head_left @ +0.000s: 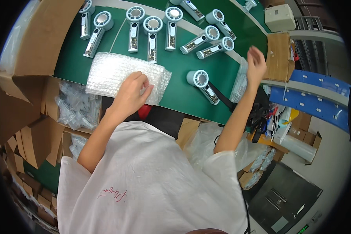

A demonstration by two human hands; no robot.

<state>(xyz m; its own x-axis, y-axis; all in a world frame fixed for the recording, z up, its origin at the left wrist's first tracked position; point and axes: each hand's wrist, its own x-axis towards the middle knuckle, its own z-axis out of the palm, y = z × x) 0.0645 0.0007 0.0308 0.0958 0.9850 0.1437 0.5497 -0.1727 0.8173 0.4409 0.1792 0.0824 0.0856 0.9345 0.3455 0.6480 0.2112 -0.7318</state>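
Observation:
My left hand rests on a flat stack of clear bubble wrap bags at the table's near edge. Its fingers are bent down, with the thumb close to them, gripping the top layer near the right end. Raised above the right side of the table, my right hand is empty, its fingers loosely curled and apart. Between the two hands lies a pale blue handheld fan with a round head and a see-through handle. Several more such fans lie spread along the far part of the green table.
A cardboard box stands at the left edge. Below it, an open carton holds clear plastic packaging. More bubble wrap lies at the right, near a black strap and another cardboard box.

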